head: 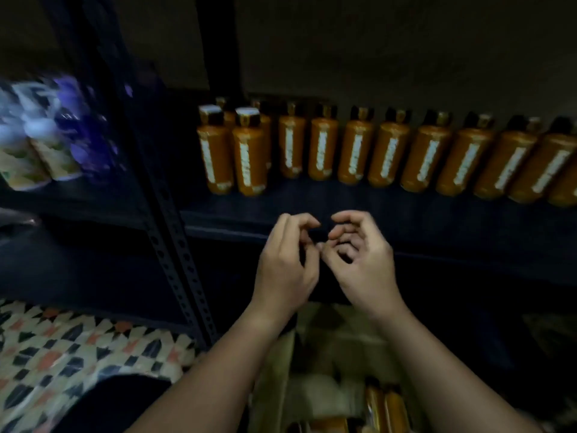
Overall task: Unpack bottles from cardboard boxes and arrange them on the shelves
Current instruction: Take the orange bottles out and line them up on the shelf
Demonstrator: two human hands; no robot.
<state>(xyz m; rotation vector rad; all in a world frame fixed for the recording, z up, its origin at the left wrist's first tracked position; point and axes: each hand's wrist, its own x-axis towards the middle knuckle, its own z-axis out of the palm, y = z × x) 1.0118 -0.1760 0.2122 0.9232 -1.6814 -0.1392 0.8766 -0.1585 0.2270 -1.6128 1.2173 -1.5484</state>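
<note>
- Nearest our camera sits the cardboard box, its flaps open below our wrists; orange bottles in the box lie behind and beneath our fingertips, not yet unpacked.
- Our left hand and right hand hover side by side over the shelf edge; fingers on both are loosely curled and hold nothing, the thumb tips nearly meeting.
- Beyond our fingertips a row of orange bottles stands upright on the dark shelf, dark caps up, pale labels facing us; two more stand just ahead of the row at its left end.
- Risk, as we judge it: reaching forward in this dim light, our knuckles could clip the two front bottles and topple them into the row; a bottle set too near the edge could tip into the box.
- Labels are blurred; we can read no brand or writing.
- Left of our fingers, past the perforated upright, pale packs with purple tops sit blurred.
</note>
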